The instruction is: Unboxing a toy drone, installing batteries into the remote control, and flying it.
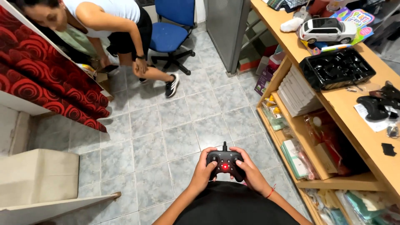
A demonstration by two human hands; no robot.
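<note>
Black controller (pixel 225 161) with a red light, gripped near: left hand (pixel 204 168) and right hand (pixel 250 171) fingers wrapped round it; white toy car (pixel 328 30) on the desk (pixel 354 121), far right.

Single head-worn view, looking steeply down from above wearer's lap; hands close at bottom centre, tiled floor (pixel 166 125) beyond, wooden shelving (pixel 333 183) along right edge.

Wooden counter (pixel 366 137): white toy car (pixel 328 30), black plastic tray (pixel 336 68) on top.
</note>
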